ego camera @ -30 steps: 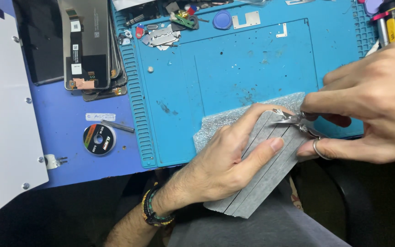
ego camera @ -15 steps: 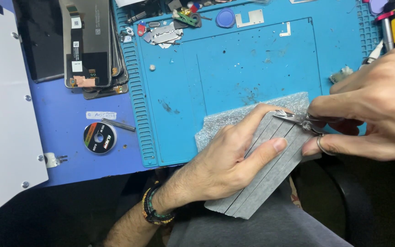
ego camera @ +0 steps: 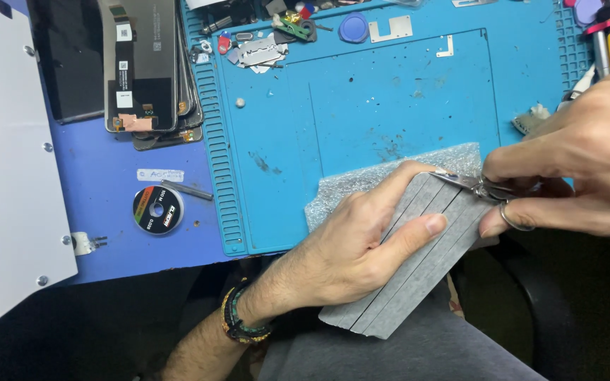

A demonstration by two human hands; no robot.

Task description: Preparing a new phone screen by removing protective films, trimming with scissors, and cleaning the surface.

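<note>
Pinning grey sheet [ego camera: 418,275] under left hand [ego camera: 361,247]; right hand [ego camera: 580,169] seemingly closed around scissors [ego camera: 471,185].

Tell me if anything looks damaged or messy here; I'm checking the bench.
The blue mat shows dark smudges and specks near its middle, and small loose parts lie heaped at its top edge. The grey sheet under the left hand hangs off the bench edge.
</note>
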